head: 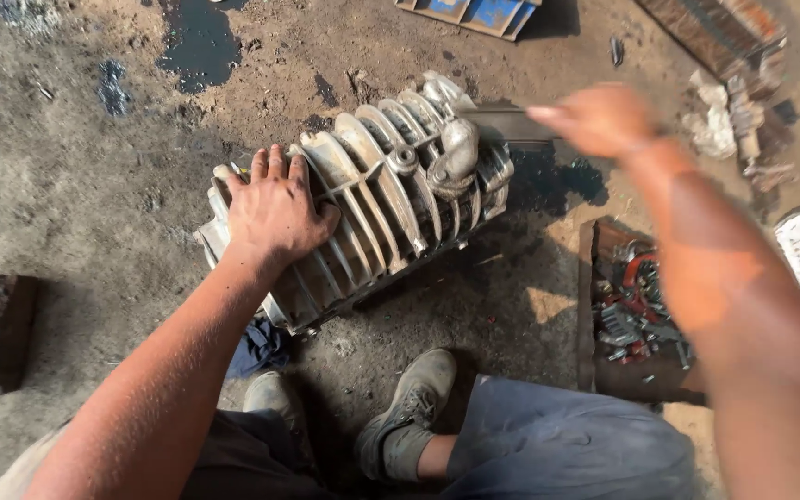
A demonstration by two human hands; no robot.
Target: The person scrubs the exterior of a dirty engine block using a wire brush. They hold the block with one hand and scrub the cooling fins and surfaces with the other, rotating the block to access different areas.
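A wooden tray of metal parts (beside oil-stained ground)

At about twelve o'clock, at the top edge of the view, lies a flat cardboard package, cut off by the frame. Its visible part has blue panels with pale tan borders, and it rests slightly tilted on the dirty ground. It is well apart from everything else. No label, sign or screen shows anywhere. The pale crumpled lump at about two o'clock is too unclear to say whether it is packaging.
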